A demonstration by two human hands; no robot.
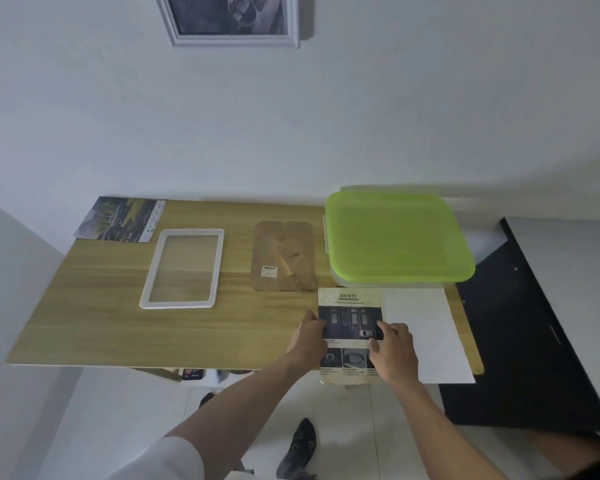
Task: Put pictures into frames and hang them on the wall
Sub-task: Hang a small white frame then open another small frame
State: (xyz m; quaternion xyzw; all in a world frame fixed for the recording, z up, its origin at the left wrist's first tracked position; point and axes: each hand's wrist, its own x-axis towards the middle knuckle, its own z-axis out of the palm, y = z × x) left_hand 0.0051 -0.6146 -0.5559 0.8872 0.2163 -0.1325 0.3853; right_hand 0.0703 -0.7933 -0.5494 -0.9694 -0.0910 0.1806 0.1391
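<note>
A printed picture headed SAFETY (350, 301) lies at the table's front right, partly over the edge. My left hand (309, 337) pinches its left side, thumb on top. My right hand (394, 348) pinches its right side. An empty white frame (153, 289) lies flat at the table's middle left. A brown backing board (284, 244) lies in the middle with a small tool (290, 270) on it. Another picture (120, 219) lies at the far left corner. A framed picture (229, 19) hangs on the wall above.
A box with a green lid (395, 233) stands at the back right. A white sheet (426, 334) lies under the SAFETY picture. The wooden table (101, 323) stands against the wall. A black cabinet (520, 341) is to the right. My foot (300, 445) is on the floor.
</note>
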